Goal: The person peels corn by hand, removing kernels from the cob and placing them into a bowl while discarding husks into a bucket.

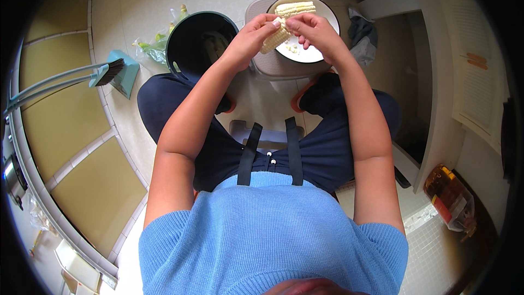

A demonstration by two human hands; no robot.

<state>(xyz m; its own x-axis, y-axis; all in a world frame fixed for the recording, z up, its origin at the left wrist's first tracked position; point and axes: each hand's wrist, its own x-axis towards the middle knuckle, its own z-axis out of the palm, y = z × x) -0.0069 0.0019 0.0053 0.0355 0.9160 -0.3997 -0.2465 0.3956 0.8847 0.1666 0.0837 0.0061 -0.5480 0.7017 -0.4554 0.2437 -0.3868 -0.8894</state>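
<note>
My left hand (253,36) grips a pale corn cob (273,42), its thumb pressed on the kernels near the upper end. Against that same end, the thumb and bent fingers of my right hand (318,36) are pinched; whether loose kernels lie between them is hidden. Both hands are over a white bowl (314,54) with a dark rim. Inside it, a second corn cob (295,8) lies at the far side, and several loose kernels (292,47) are on the bottom below my hands.
The bowl stands on a grey-brown stool (256,12). Left of it is a dark bin (184,45) with pale scraps inside. Beyond sit a plastic bag (153,51) with green husks, a dustpan (125,74) and a broom (110,73). A cabinet opening (413,69) is at right.
</note>
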